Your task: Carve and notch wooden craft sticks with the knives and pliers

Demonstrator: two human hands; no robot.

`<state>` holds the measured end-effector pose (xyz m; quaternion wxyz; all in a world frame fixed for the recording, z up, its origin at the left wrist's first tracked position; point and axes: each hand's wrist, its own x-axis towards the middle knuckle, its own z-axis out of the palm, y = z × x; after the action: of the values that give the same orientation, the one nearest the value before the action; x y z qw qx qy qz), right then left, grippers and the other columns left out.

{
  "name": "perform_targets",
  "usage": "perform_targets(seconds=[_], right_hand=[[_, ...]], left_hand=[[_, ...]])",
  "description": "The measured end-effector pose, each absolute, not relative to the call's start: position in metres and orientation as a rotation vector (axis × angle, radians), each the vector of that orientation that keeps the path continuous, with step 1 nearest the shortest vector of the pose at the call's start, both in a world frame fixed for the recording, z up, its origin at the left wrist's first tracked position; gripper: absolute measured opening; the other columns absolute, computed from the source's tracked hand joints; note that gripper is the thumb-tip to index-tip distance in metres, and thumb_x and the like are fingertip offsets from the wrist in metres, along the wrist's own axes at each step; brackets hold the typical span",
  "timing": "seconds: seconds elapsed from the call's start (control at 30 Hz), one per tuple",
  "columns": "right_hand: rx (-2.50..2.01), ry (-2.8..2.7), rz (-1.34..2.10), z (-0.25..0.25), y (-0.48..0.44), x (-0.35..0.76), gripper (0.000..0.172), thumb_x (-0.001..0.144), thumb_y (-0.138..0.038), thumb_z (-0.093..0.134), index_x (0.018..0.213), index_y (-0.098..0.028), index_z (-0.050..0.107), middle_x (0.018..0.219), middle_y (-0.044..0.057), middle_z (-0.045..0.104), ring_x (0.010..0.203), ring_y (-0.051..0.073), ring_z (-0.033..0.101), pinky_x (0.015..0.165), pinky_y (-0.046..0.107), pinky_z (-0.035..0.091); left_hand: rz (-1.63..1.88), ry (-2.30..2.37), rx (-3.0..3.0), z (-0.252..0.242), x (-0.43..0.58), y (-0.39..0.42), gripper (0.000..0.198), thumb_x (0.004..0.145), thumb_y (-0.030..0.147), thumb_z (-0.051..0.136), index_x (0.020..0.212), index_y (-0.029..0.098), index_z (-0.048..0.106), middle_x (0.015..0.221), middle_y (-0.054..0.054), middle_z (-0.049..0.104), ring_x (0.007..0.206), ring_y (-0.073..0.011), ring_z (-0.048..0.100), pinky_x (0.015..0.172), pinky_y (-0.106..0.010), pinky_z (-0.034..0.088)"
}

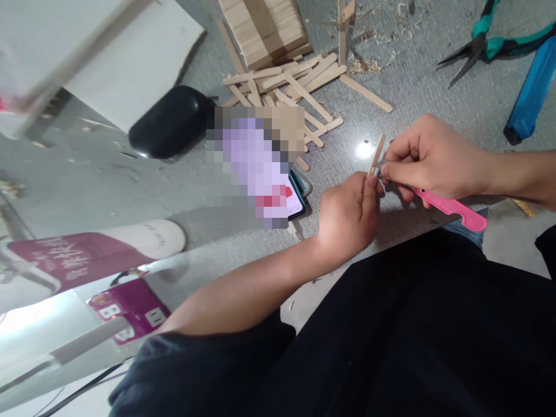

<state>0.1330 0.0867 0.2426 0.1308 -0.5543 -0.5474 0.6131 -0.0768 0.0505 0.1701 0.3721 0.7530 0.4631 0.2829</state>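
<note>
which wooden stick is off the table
The wooden stick pinched in the left hand, at the pink cutter in the right hand; the other sticks lie flat on the table.

The left hand point(347, 220) and right hand point(428, 159) meet above the near edge of the table point(434, 98), a stick point(377, 152) gripped in the left and a cutter point(456, 208) in the right. Behind them lies a heap of loose sticks point(295, 87), with a stacked bundle point(264, 29) farther back. Pliers point(478, 46) lie far right (a flat block point(532, 87) just beside them), and a phone point(299, 194) and a case point(171, 121) lie to the left.
</note>
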Motion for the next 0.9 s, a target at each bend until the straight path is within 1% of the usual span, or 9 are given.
perform_targets(seconds=[0.13,0.23,0.3,0.4,0.53,0.7,0.9], right_hand=[[-1.555,-1.604,1.825,0.237,0.089,0.135,0.039,0.105,-0.013,0.071,0.066,-0.019,0.067,0.052,-0.004,0.067,0.034,0.006,0.050,0.036,0.021,0.037],[-1.418,-1.560,1.861,0.227,0.089,0.139,0.037,0.104,-0.019,0.076,0.067,-0.018,0.070,0.053,-0.004,0.068,0.033,0.004,0.047,0.034,0.017,0.038],[-1.352,-1.523,1.873,0.221,0.089,0.140,0.035,0.103,-0.019,0.078,0.069,-0.018,0.072,0.053,-0.004,0.069,0.033,0.004,0.048,0.033,0.016,0.039],[-1.310,-1.487,1.862,0.215,0.087,0.140,0.034,0.102,-0.012,0.072,0.069,-0.018,0.074,0.053,-0.004,0.070,0.034,0.005,0.051,0.033,0.016,0.040],[-1.339,-1.479,1.825,0.214,0.085,0.138,0.039,0.098,-0.005,0.064,0.063,-0.020,0.071,0.052,-0.003,0.070,0.036,0.008,0.058,0.031,0.019,0.039],[-1.242,-1.507,1.741,0.208,0.081,0.136,0.043,0.097,-0.006,0.065,0.057,-0.021,0.068,0.051,-0.003,0.070,0.037,0.008,0.058,0.034,0.020,0.041],[-1.311,-1.512,1.679,0.205,0.080,0.133,0.046,0.099,-0.005,0.071,0.056,-0.021,0.069,0.050,-0.001,0.069,0.039,0.013,0.063,0.038,0.026,0.046]], left_hand=[[0.700,1.191,1.908,0.170,-0.077,0.050,0.058,0.125,0.061,0.039,0.091,0.027,0.071,0.071,-0.002,0.072,0.060,-0.0185,0.063,0.059,-0.038,0.042],[0.681,1.181,1.857,0.171,-0.077,0.050,0.059,0.124,0.063,0.038,0.092,0.026,0.071,0.071,-0.003,0.072,0.060,-0.0192,0.062,0.059,-0.038,0.041],[0.691,1.185,1.847,0.171,-0.077,0.050,0.058,0.124,0.063,0.040,0.092,0.027,0.072,0.072,-0.003,0.072,0.060,-0.0194,0.061,0.059,-0.038,0.041],[0.715,1.200,1.855,0.170,-0.076,0.050,0.056,0.124,0.060,0.042,0.092,0.027,0.072,0.074,-0.004,0.073,0.061,-0.0199,0.060,0.059,-0.038,0.039],[0.708,1.203,1.837,0.167,-0.075,0.050,0.054,0.124,0.061,0.042,0.093,0.027,0.072,0.075,-0.005,0.072,0.062,-0.0210,0.058,0.061,-0.038,0.036],[0.705,1.244,1.855,0.164,-0.074,0.050,0.053,0.121,0.064,0.049,0.088,0.027,0.066,0.069,-0.003,0.064,0.057,-0.0204,0.050,0.060,-0.037,0.025],[0.731,1.244,1.874,0.163,-0.073,0.049,0.049,0.121,0.059,0.050,0.086,0.027,0.061,0.065,0.000,0.057,0.054,-0.0181,0.043,0.059,-0.035,0.022]])
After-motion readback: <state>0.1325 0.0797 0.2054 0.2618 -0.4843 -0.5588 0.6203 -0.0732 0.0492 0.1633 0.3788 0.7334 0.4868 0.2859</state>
